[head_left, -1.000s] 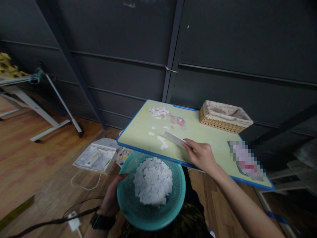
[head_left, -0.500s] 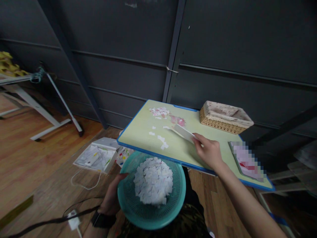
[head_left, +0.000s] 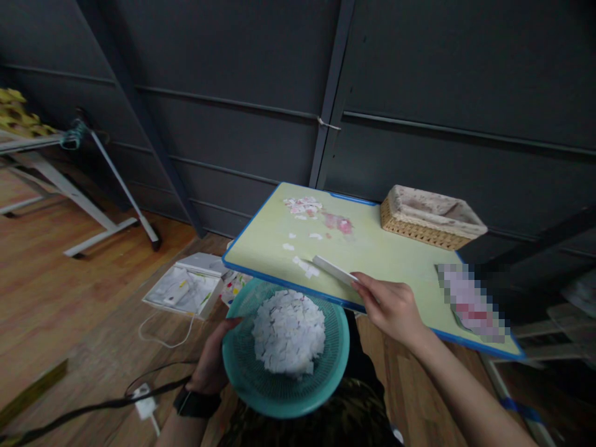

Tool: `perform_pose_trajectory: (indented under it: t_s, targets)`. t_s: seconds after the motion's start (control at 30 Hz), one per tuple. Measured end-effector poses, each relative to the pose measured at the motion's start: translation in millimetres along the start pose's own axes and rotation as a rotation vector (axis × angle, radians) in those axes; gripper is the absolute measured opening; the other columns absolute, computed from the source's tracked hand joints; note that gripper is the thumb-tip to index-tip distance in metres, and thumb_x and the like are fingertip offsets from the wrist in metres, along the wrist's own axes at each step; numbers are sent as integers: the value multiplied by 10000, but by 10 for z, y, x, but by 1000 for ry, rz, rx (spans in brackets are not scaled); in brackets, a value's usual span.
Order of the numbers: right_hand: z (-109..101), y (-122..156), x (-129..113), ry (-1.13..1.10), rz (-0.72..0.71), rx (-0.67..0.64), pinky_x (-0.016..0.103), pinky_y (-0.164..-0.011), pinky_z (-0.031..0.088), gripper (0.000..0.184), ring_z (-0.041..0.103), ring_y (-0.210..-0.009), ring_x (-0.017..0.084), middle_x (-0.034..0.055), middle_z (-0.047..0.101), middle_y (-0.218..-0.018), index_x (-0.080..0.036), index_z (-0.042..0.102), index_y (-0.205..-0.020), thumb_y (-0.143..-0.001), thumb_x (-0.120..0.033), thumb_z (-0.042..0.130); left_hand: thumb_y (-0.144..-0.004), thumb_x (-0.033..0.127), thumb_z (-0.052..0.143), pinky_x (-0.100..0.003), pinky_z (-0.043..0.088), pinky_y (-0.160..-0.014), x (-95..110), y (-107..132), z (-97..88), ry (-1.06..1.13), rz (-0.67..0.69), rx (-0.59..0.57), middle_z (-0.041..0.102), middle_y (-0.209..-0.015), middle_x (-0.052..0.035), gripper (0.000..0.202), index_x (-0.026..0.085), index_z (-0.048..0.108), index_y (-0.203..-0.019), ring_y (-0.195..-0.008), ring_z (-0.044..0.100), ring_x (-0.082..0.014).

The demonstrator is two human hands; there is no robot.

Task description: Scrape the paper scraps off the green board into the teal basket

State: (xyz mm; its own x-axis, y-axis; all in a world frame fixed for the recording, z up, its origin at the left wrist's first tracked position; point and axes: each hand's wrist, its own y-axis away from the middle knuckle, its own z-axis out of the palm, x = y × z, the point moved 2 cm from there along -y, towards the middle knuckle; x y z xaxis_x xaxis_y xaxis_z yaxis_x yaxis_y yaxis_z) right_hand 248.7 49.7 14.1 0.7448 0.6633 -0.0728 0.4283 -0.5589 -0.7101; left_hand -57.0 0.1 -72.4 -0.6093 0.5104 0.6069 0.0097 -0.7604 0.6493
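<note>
A teal plastic colander (head_left: 333, 366) rests at my lap, below the table's front edge. My left hand (head_left: 215, 357) grips its left rim, thumb over the edge. Inside it lies a heap of small white paper pieces (head_left: 289, 332). My right hand (head_left: 388, 307) pinches a flat white strip (head_left: 333, 269), like a scraper or stiff card, just over the pale yellow tabletop (head_left: 395, 264). Loose white paper bits (head_left: 306, 267) lie by the strip's far end, close to the front edge. Farther back sit a pile of paper scraps (head_left: 302, 205) and a pink stain (head_left: 342, 223).
A wicker basket (head_left: 426, 223) with a cloth lining stands at the table's back right. A blurred-out flat item (head_left: 472, 304) lies at the right end. On the floor to the left are an open white box (head_left: 184, 290), a cable and a power strip (head_left: 144, 400).
My right hand has brought the white strip toward the front edge and slightly left, next to the loose paper bits. My left hand keeps its grip on the colander.
</note>
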Motion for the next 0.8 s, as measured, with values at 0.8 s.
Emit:
perform_pose_trajectory:
  t_s: [0.8]
  targets:
    - [33, -46, -79, -221, -14, -6, 219, -644, 595, 219, 732, -683, 147, 39, 775, -861, -195, 714, -1038, -887, -115, 577, -722, 186, 674, -341, 568, -656, 93, 21, -9, 16, 80, 1, 765, -629, -41, 69, 136, 719, -738, -568, 694, -203]
